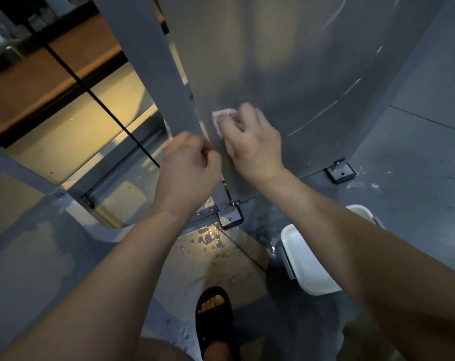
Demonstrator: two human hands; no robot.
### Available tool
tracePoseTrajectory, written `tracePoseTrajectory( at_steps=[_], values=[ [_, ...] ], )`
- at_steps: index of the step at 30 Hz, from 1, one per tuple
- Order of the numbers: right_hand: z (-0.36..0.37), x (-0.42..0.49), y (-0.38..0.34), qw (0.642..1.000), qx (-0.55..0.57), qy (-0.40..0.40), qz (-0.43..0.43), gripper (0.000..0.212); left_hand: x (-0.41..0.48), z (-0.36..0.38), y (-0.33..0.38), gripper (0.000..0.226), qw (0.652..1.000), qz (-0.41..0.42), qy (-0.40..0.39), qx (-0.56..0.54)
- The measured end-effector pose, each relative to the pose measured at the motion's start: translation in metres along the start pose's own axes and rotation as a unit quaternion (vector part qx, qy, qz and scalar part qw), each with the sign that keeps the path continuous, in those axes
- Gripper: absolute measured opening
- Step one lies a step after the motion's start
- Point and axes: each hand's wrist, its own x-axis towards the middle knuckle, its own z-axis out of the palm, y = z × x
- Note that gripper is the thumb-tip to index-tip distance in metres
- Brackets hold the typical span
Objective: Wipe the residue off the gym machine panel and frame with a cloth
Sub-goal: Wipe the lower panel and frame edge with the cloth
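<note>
In the head view I look down along the grey panel [273,61] of the gym machine, which fills the picture from 12 to 2 o'clock. The right hand [250,147] lies on it just above the centre, toward 1 o'clock. Its fingers [237,123] are bent down over a small pale cloth [222,117] and press it flat against the panel. The cloth shows only at 10 o'clock from the knuckles; the rest is hidden under the hand. It sits low on the panel, just beside the left edge.

The left hand [190,162] is at 10 o'clock from the centre, near the right hand but not touching it. Its fingers [208,152] are curled in tight, with the thumb close to the first finger, and the knuckles are against the lower end of the frame post [153,61], which goes up toward 11 o'clock. I cannot tell if this hand really grips the post or only rests there.

Thin white streaks [315,118] stay on the panel at 2 o'clock from the right hand. A black cable [91,92] crosses at 10 o'clock. On the floor, water drops [208,238] lie at 6 o'clock below the corner bracket [230,217]. A white tub [307,264] stands at 4 o'clock, partly under the right forearm. A foot in a black sandal [214,316] is at 6 o'clock, near the bottom edge.
</note>
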Motion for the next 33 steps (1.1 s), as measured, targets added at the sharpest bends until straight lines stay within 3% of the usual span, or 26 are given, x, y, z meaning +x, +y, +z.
tracePoseTrajectory(
  at_steps=[3,5,8,12,15,18,19,22,26,29,33],
  values=[
    [0.013,-0.052,0.026,0.982,-0.011,-0.188,-0.018,0.038,0.001,0.009,0.009,0.016,0.999,0.033,-0.005,-0.004],
    [0.005,-0.079,0.044,0.966,0.004,-0.244,0.085,0.035,0.004,0.020,0.015,0.020,0.998,0.063,-0.014,-0.006],
    [-0.010,-0.098,0.071,0.943,0.084,-0.151,0.284,0.016,0.010,0.042,0.028,0.021,0.990,0.139,-0.031,0.013],
    [-0.022,-0.107,0.104,0.836,0.206,-0.115,0.495,0.005,0.016,0.074,0.042,0.018,0.969,0.237,-0.035,0.061],
    [-0.017,-0.107,0.121,0.790,0.259,-0.080,0.550,0.019,0.016,0.091,0.048,0.044,0.951,0.259,-0.061,0.156],
    [-0.010,-0.101,0.134,0.782,0.249,-0.017,0.570,0.012,0.013,0.103,0.051,0.074,0.939,0.231,-0.086,0.240],
    [-0.004,-0.099,0.140,0.773,0.245,0.007,0.586,0.006,0.013,0.105,0.049,0.080,0.936,0.225,-0.086,0.257],
    [0.011,-0.083,0.143,0.746,0.269,0.064,0.606,0.013,0.015,0.108,0.045,0.086,0.926,0.217,-0.081,0.297],
    [0.014,-0.070,0.129,0.736,0.255,0.103,0.618,0.029,0.016,0.108,0.044,0.085,0.917,0.207,-0.091,0.329],
    [0.021,-0.066,0.111,0.738,0.253,0.130,0.612,0.015,0.018,0.110,0.043,0.086,0.917,0.208,-0.087,0.329],
    [0.027,-0.059,0.086,0.844,0.263,0.134,0.447,0.003,0.022,0.111,0.041,0.083,0.919,0.210,-0.084,0.323]
  ],
)
